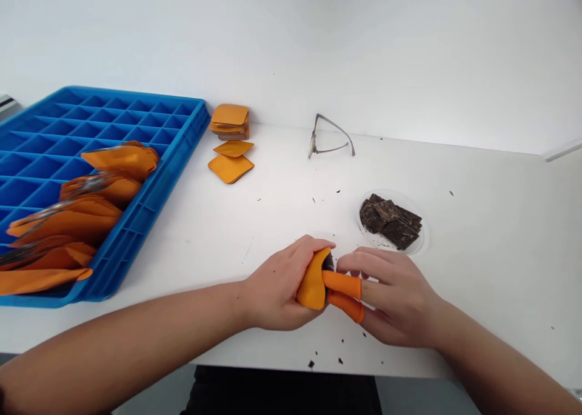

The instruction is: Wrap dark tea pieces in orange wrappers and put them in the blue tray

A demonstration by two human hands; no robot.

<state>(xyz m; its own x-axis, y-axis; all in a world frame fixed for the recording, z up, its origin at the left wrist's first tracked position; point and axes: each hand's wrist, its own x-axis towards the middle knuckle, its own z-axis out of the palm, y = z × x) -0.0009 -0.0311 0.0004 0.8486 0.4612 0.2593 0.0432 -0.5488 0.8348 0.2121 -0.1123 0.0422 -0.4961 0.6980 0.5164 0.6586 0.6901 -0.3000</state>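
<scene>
Near the table's front edge, my left hand (286,288) is wrapped round a small orange paper pouch (313,283), its mouth facing right and showing a dark inside. My right hand (400,294) wears orange finger cots (342,283) on the thumb and one finger. These two covered tips reach into the pouch's mouth, close together; what they pinch, if anything, is hidden. The other fingers of that hand are curled. Behind my right hand stands a clear round dish (425,242) with dark brown, flaky pressed slabs (391,220) in it.
At left lies a blue compartment tray (182,142) with several filled-looking orange pouches (68,221) along its near side. Flat orange pouches (230,115) are stacked by the wall, with more loose ones (231,168) in front. Eyeglasses (334,124) lie at the back. Dark crumbs (311,363) dot the table.
</scene>
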